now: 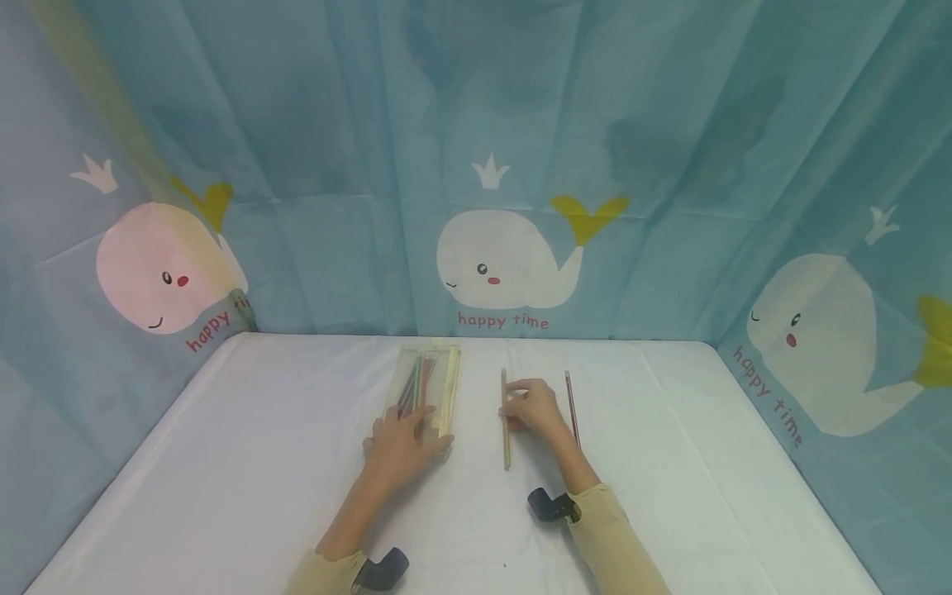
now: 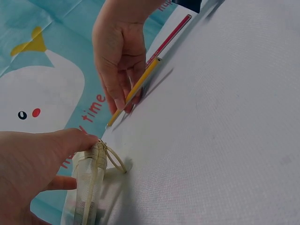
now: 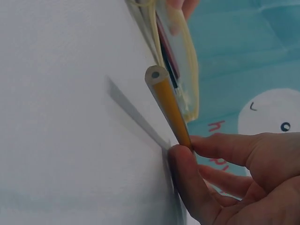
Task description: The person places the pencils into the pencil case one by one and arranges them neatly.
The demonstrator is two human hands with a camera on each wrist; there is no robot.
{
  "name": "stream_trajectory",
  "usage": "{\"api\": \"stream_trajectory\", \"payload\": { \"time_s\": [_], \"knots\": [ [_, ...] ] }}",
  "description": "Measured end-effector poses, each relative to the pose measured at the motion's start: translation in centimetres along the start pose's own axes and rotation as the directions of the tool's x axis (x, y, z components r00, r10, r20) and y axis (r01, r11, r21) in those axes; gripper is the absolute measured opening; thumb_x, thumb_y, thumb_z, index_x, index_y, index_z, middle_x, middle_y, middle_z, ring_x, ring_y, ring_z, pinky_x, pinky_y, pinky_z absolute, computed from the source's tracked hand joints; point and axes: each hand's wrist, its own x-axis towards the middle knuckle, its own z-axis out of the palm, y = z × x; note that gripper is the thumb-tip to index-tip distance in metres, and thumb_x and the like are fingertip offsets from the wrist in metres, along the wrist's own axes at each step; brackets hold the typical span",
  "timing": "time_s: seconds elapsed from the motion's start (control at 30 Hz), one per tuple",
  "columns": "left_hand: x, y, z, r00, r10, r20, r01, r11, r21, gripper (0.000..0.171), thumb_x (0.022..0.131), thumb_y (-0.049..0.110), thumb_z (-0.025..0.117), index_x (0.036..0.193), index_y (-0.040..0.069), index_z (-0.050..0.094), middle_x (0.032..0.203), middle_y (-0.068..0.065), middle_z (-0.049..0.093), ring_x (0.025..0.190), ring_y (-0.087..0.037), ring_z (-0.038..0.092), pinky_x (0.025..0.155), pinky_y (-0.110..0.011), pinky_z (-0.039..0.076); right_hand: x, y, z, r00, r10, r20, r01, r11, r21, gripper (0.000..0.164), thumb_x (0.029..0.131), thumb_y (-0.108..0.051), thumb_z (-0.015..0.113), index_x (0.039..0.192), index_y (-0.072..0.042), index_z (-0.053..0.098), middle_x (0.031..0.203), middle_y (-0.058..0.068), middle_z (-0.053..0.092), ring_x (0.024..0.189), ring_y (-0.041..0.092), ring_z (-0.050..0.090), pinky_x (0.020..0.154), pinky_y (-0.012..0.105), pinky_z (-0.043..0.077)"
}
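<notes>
A yellow pencil (image 1: 506, 450) is pinched between the thumb and fingers of my right hand (image 1: 534, 409). In the right wrist view the flat end of the yellow pencil (image 3: 166, 103) points toward the camera, its shadow on the white cloth beside it. My left hand (image 1: 402, 446) grips the near part of a see-through pencil case (image 1: 450, 388) with pale yellow edging, thumb at its right edge. Several dark and red pens or pencils (image 1: 422, 376) show inside. The left wrist view shows the thumb against the case's zipper end (image 2: 101, 152), where a cord loop hangs.
A red pencil (image 1: 571, 401) lies on the white-covered table (image 1: 223, 463), to the right of my right hand and partly behind the forearm. A blue curtain (image 1: 357, 248) with whale prints stands along the back and sides.
</notes>
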Motion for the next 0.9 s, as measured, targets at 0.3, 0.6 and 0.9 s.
{"api": "stream_trajectory", "payload": {
  "time_s": [0.3, 0.6, 0.9],
  "knots": [
    [0.0, 0.1, -0.1, 1.000, -0.008, 0.013, 0.008, 1.000, 0.001, 0.069, 0.090, 0.053, 0.078, 0.145, 0.014, 0.063, 0.151, -0.036, 0.046, 0.135, -0.059, 0.043, 0.096, -0.074, 0.036, 0.5, -0.7, 1.0, 0.998, -0.051, 0.046, 0.049, 0.998, 0.031, 0.050, 0.088, -0.004, 0.079, 0.135, 0.005, 0.065, 0.096, 0.015, 0.078, 0.064, 0.013, 0.071, 0.065, 0.028, 0.059],
    [0.0, 0.0, -0.1, 1.000, -0.002, 0.017, 0.002, 1.000, 0.006, 0.069, 0.091, 0.053, 0.077, 0.146, 0.014, 0.063, 0.151, -0.035, 0.046, 0.135, -0.058, 0.043, 0.095, -0.074, 0.037, 1.0, -1.9, 2.1, 0.992, -0.110, 0.069, 0.108, 0.994, 0.027, 0.045, 0.089, -0.005, 0.079, 0.131, 0.004, 0.068, 0.099, 0.017, 0.079, 0.070, 0.016, 0.074, 0.068, 0.029, 0.060],
    [0.0, 0.1, -0.1, 1.000, -0.004, 0.013, 0.004, 1.000, 0.014, 0.069, 0.090, 0.052, 0.078, 0.145, 0.013, 0.063, 0.149, -0.034, 0.048, 0.132, -0.057, 0.045, 0.095, -0.073, 0.038, 1.8, -2.5, 3.6, 0.986, -0.125, 0.110, 0.119, 0.991, 0.061, 0.042, 0.090, -0.003, 0.077, 0.129, 0.006, 0.068, 0.102, 0.020, 0.079, 0.075, 0.019, 0.076, 0.071, 0.029, 0.061]
  ]
}}
